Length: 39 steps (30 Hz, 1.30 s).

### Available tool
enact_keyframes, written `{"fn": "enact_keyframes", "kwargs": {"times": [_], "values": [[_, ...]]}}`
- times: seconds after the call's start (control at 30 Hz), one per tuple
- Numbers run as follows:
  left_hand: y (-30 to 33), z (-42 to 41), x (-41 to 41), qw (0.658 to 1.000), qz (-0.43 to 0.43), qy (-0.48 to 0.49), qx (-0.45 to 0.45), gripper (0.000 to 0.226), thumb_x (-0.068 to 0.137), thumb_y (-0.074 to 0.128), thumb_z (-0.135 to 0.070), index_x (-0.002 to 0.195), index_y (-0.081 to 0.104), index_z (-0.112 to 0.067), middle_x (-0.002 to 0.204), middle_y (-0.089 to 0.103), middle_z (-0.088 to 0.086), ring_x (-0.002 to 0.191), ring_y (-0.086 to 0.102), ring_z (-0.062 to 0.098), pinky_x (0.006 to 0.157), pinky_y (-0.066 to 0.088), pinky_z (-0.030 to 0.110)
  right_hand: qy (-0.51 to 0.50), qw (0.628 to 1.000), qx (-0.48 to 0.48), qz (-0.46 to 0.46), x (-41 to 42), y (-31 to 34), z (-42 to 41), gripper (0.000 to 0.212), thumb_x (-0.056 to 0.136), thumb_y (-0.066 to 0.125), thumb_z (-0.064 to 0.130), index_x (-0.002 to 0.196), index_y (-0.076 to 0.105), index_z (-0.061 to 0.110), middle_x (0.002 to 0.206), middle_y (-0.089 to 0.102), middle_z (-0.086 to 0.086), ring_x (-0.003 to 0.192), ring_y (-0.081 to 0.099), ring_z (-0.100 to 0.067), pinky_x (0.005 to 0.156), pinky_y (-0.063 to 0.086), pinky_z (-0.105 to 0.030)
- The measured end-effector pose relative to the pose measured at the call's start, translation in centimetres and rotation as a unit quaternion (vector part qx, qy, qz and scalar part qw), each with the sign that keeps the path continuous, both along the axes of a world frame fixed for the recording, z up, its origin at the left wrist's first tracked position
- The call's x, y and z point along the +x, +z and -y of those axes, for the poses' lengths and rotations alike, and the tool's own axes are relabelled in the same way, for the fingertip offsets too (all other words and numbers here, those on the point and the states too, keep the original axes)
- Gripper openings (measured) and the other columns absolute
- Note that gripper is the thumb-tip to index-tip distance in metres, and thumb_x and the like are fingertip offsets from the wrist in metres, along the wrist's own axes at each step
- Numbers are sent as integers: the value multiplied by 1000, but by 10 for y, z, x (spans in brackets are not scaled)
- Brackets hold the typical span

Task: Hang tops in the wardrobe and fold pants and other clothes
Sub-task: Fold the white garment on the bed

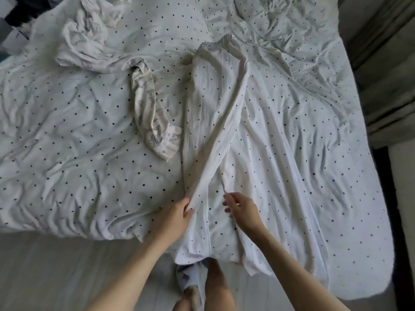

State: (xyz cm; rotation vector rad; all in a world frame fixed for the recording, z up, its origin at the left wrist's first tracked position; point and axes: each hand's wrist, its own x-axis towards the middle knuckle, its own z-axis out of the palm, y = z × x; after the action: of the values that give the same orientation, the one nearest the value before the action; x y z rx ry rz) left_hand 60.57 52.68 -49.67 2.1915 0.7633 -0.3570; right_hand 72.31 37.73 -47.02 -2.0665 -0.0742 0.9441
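Observation:
White pants (213, 104) lie lengthwise on the dotted bed cover (78, 131), waistband at the far end, legs folded one over the other. My left hand (179, 214) pinches the near leg hem and lifts it slightly. Just to its right, my right hand (240, 209) hovers over the cover with fingers loosely curled, and I cannot make out anything between them. A cream patterned garment (155, 117) lies crumpled left of the pants, joined to a bunched patterned piece (87, 41) at the far left.
A pillow in the same dotted fabric (280, 16) sits at the head of the bed. The cover hangs over the near edge onto a pale wooden floor (56, 277). Grey curtains (386, 63) hang along the right side.

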Motion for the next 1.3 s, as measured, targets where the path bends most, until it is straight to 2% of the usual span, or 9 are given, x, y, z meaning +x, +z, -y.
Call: {"fn": "enact_keyframes", "kwargs": {"times": [0.17, 0.3, 0.47, 0.53, 0.6, 0.77, 0.9, 1.1, 1.3], "values": [[26, 57, 6, 993, 98, -35, -52, 7, 96, 50, -21, 96, 56, -17, 70, 54, -8, 61, 53, -1, 56, 41, 13, -105, 991, 61, -61, 2, 23, 31, 27, 96, 48, 36, 89, 66, 17, 91, 70, -8, 82, 67, -19, 77, 54, -33], [41, 104, 26, 986, 149, -79, 6, 25, 96, 48, -21, 120, 57, -18, 95, 67, 0, 78, 60, 12, 62, 37, 15, -53, 997, 38, -43, 21, 46, 51, 35, 89, 56, 48, 86, 68, 16, 90, 71, -6, 74, 67, -14, 70, 55, -29], [42, 160, 50, 987, 139, -80, 23, 47, 98, 41, -22, 145, 32, -20, 123, 59, 6, 105, 60, 22, 86, 45, 30, 34, 995, -82, 55, 55, 53, 60, 28, 87, 62, 19, 90, 67, -8, 84, 65, -27, 66, 53, -21, 69, 52, -38], [40, 187, 58, 989, 130, -64, 10, 57, 98, 40, -20, 150, 16, -23, 136, 51, 7, 114, 56, 24, 94, 42, 34, 36, 992, -98, 69, 69, 51, 74, 23, 88, 56, 13, 82, 67, -5, 74, 63, -21, 68, 55, -25, 78, 55, -45], [37, 208, 67, 990, 133, -48, -9, 63, 98, 40, -16, 151, 8, -26, 140, 47, 6, 117, 54, 24, 97, 42, 36, 20, 993, -87, 70, 81, 48, 89, 23, 90, 51, 13, 73, 65, 5, 70, 65, -11, 73, 65, -31, 80, 55, -47], [19, 270, 98, 986, 142, 11, -89, 58, 98, 39, -8, 150, 15, -18, 128, 49, 10, 111, 53, 26, 95, 44, 37, 34, 990, -87, 105, 123, 34, 125, 22, 94, 51, 20, 99, 67, 6, 92, 69, -15, 85, 66, -33, 84, 53, -48], [-9, 303, 109, 976, 112, 16, -186, 55, 96, 40, -1, 147, 23, -12, 126, 45, 11, 118, 48, 21, 97, 41, 27, 61, 983, -109, 134, 155, 12, 140, 21, 93, 52, 24, 101, 66, 10, 85, 67, -13, 84, 65, -31, 84, 52, -44], [-48, 300, 61, 990, 100, 99, -26, 37, 88, 55, -5, 125, 55, -13, 119, 54, 4, 114, 50, 20, 94, 43, 37, 125, 980, -144, 66, 116, -43, 173, 32, 87, 62, 40, 82, 58, 9, 71, 56, 0, 71, 53, -19, 59, 38, -28], [-73, 308, 33, 992, -124, 28, -5, 42, 91, 51, -33, 130, 43, -20, 131, 43, -4, 128, 35, 15, 99, 31, 34, 99, 967, -227, 63, 59, -68, 204, 30, 85, 51, 17, 59, 36, 15, 56, 42, -1, 62, 44, -25, 50, 31, -28]]}}
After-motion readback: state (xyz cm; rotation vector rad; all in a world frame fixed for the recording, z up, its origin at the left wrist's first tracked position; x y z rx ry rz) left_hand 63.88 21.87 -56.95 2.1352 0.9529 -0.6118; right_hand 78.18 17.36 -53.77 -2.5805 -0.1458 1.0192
